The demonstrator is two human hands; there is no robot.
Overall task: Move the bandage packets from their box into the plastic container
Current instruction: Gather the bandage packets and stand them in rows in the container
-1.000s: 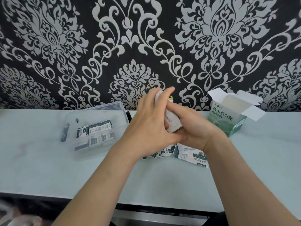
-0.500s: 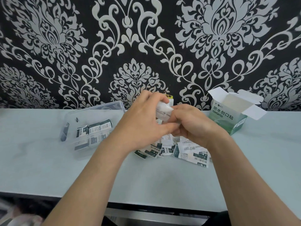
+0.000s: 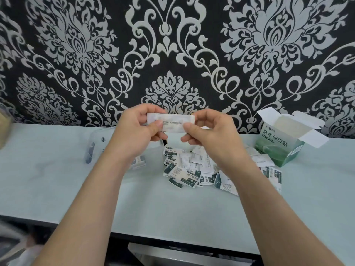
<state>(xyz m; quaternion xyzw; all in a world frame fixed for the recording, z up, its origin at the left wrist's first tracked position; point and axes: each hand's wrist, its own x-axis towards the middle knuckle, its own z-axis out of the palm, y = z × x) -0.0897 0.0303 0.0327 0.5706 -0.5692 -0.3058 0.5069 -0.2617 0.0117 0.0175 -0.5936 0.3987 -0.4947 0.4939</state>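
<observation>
Both hands hold one long white packet (image 3: pixel 171 122) up in the air, over the back part of the desk (image 3: pixel 48 179). The left hand (image 3: pixel 134 135) pinches the left end, with the thumb in front and the fingers behind. The right hand (image 3: pixel 209 135) pinches the right end the same way. The packet lies level between them, and its print is too blurry to read.

Under the hands, a pile of packets (image 3: pixel 192 169) lies loose in the middle of the desk. They are white and dark green, and they lie on top of each other every which way.

The box (image 3: pixel 282 143) stands near the back edge on the right side, just beside the pile. It is green and white, and its top flaps are open.

The plastic container (image 3: pixel 96 139) sits near the back edge, left of the middle. It is see-through, and the left arm hides most of it. A few packets show inside it by the left wrist. A black clip (image 3: pixel 89 154) is on its left wall.

Behind the desk is a black wall (image 3: pixel 172 54) with big grey flower shapes.
</observation>
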